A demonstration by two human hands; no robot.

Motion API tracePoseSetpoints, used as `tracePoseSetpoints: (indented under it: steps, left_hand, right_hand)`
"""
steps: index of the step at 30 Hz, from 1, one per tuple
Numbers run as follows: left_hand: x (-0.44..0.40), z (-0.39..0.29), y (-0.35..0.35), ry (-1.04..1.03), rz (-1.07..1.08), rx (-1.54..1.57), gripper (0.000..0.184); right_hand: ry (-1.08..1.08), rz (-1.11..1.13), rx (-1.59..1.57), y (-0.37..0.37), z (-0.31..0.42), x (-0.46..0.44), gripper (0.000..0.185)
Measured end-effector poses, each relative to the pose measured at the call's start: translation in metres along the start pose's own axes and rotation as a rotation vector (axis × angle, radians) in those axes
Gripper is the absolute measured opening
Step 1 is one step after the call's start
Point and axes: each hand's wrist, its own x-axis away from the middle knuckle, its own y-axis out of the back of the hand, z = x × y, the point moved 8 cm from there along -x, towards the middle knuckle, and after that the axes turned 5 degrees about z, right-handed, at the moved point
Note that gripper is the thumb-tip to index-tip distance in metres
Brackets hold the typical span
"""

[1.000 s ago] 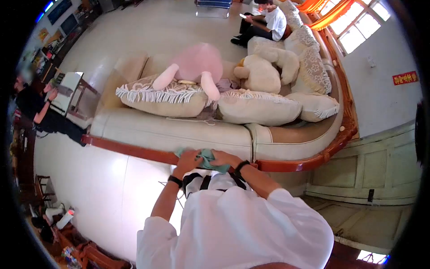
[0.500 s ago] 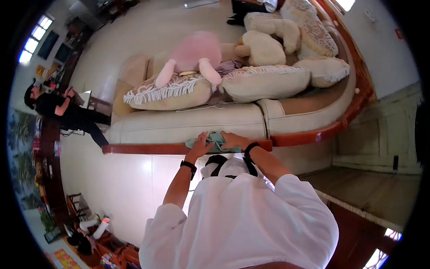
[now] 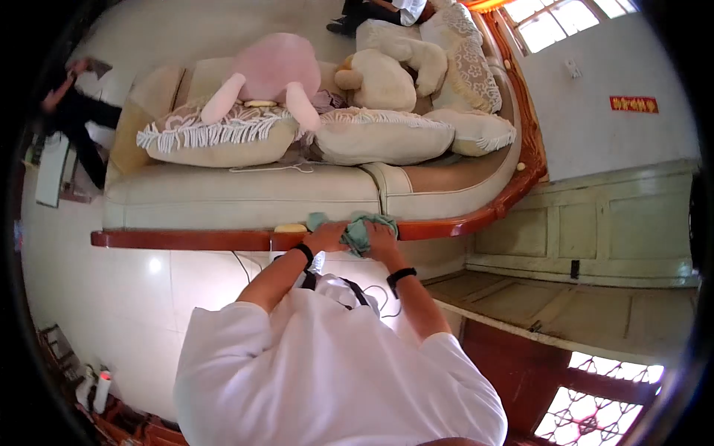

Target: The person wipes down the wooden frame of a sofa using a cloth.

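A crumpled green cloth (image 3: 358, 232) lies on the red wooden rail (image 3: 186, 240) along the sofa's back edge. My left hand (image 3: 326, 236) presses on the cloth's left part, its fingers wrapped against it. Just to the right, my right hand (image 3: 381, 238) grips the cloth from above with bent fingers. Black bands are on both wrists. Left of my left hand, a small tan piece (image 3: 290, 228) shows at the rail. Beyond the rail is the cream sofa back (image 3: 245, 199).
Fringed cushions (image 3: 383, 137), a pink plush toy (image 3: 279, 68) and a cream plush toy (image 3: 383, 80) are on the sofa. One person (image 3: 375, 13) sits at the top; another (image 3: 78, 111) stands at the left. A pale green panelled door (image 3: 587, 230) is at the right.
Both hands and the cloth have moved right along the rail, near the sofa's seam. The tan piece now shows at the rail. The view has shifted, and the standing person has changed posture.
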Motion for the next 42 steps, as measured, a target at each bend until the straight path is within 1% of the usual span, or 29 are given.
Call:
tracePoseSetpoints:
  steps: [2, 4, 6, 7, 9, 10, 12, 13, 14, 15, 16, 17, 19, 20, 22, 24, 26, 28, 30, 31, 33, 34, 35, 36, 38, 39, 41, 42]
  left_hand:
    - [0.021, 0.01, 0.006, 0.123, 0.196, -0.058, 0.086]
    - [0.044, 0.03, 0.016, 0.12, 0.008, -0.084, 0.083]
    - [0.07, 0.037, 0.039, 0.273, 0.092, -0.099, 0.088]
    - [0.082, 0.053, 0.031, 0.307, 0.072, -0.077, 0.088]
    - [0.114, 0.065, 0.042, 0.199, -0.295, -0.113, 0.093]
    - [0.132, 0.07, 0.051, 0.238, -0.314, -0.1, 0.093]
    - [0.161, 0.08, 0.065, 0.417, -0.227, 0.019, 0.099]
    - [0.174, 0.093, 0.067, 0.5, -0.197, 0.083, 0.104]
    - [0.185, 0.097, 0.071, 0.517, -0.216, 0.094, 0.104]
    - [0.201, 0.107, 0.073, 0.578, -0.263, 0.061, 0.104]
    - [0.214, 0.114, 0.073, 0.638, -0.306, 0.024, 0.105]
    - [0.222, 0.118, 0.072, 0.653, -0.316, 0.028, 0.105]
    - [0.243, 0.128, 0.071, 0.81, -0.376, 0.026, 0.103]
    - [0.247, 0.127, 0.067, 0.83, -0.383, 0.03, 0.103]
    - [0.254, 0.125, 0.063, 0.845, -0.452, 0.06, 0.103]
    - [0.25, 0.12, 0.054, 0.88, -0.504, 0.047, 0.105]
    - [0.241, 0.105, 0.05, 0.873, -0.601, 0.094, 0.105]
    - [0.218, 0.087, 0.036, 0.882, -0.6, 0.036, 0.105]
    - [0.191, 0.064, 0.024, 0.878, -0.586, -0.027, 0.106]
    - [0.173, 0.05, 0.02, 0.851, -0.596, -0.034, 0.106]
    - [0.139, 0.03, 0.013, 0.822, -0.63, -0.044, 0.107]
    - [0.117, 0.023, 0.002, 0.773, -0.571, -0.08, 0.106]
    - [0.094, 0.013, -0.012, 0.724, -0.509, -0.111, 0.106]
    - [0.075, 0.005, -0.025, 0.728, -0.516, -0.108, 0.106]
    - [0.034, -0.01, -0.046, 0.664, -0.511, 0.047, 0.104]
    - [0.023, -0.022, -0.046, 0.659, -0.515, 0.043, 0.104]
    - [-0.003, -0.047, -0.051, 0.584, -0.427, 0.177, 0.104]
    - [-0.012, -0.055, -0.051, 0.581, -0.43, 0.168, 0.104]
  right_hand:
    - [0.026, 0.028, -0.021, -0.013, 0.022, -0.011, 0.102]
    - [0.17, -0.144, -0.047, -0.023, 0.052, -0.022, 0.103]
    - [0.196, -0.015, 0.034, -0.018, 0.091, -0.029, 0.102]
    - [0.234, 0.004, 0.049, -0.014, 0.105, -0.034, 0.102]
    - [0.265, 0.139, -0.058, -0.018, 0.135, -0.042, 0.101]
    - [0.303, 0.159, -0.043, -0.024, 0.152, -0.046, 0.101]
    - [0.393, 0.048, -0.104, -0.016, 0.177, -0.049, 0.105]
    - [0.419, 0.06, -0.091, -0.017, 0.19, -0.051, 0.105]
    - [0.522, 0.044, -0.104, -0.015, 0.21, -0.054, 0.107]
    - [0.622, 0.026, -0.12, -0.012, 0.229, -0.055, 0.109]
    - [0.641, 0.03, -0.111, -0.015, 0.243, -0.057, 0.109]
    - [0.676, 0.019, -0.07, -0.02, 0.259, -0.059, 0.11]
    - [0.733, 0.011, -0.03, -0.024, 0.28, -0.057, 0.11]
    - [0.718, 0.006, -0.01, -0.025, 0.284, -0.056, 0.108]
    - [0.727, -0.002, 0.008, -0.032, 0.277, -0.051, 0.107]
    - [0.795, -0.086, 0.023, -0.028, 0.263, -0.044, 0.107]
    - [0.824, -0.124, 0.034, -0.026, 0.237, -0.038, 0.106]
    - [0.851, -0.171, 0.035, -0.023, 0.205, -0.033, 0.106]
    - [0.765, -0.02, 0.027, -0.033, 0.158, -0.038, 0.103]
    - [0.771, -0.032, 0.028, -0.032, 0.137, -0.035, 0.103]
    - [0.797, 0.014, 0.043, -0.033, 0.095, -0.03, 0.096]
    - [0.805, 0.01, 0.053, -0.029, 0.076, -0.026, 0.096]
    - [0.833, -0.008, 0.041, -0.025, 0.057, -0.017, 0.092]
    - [0.861, -0.026, 0.024, -0.018, 0.042, -0.006, 0.087]
    - [0.832, 0.011, 0.024, 0.003, 0.013, 0.013, 0.084]
    - [0.795, 0.047, 0.022, 0.01, -0.004, 0.018, 0.08]
    - [0.779, 0.053, 0.051, 0.014, -0.04, 0.027, 0.079]
    - [0.767, 0.066, 0.071, 0.015, -0.054, 0.03, 0.078]
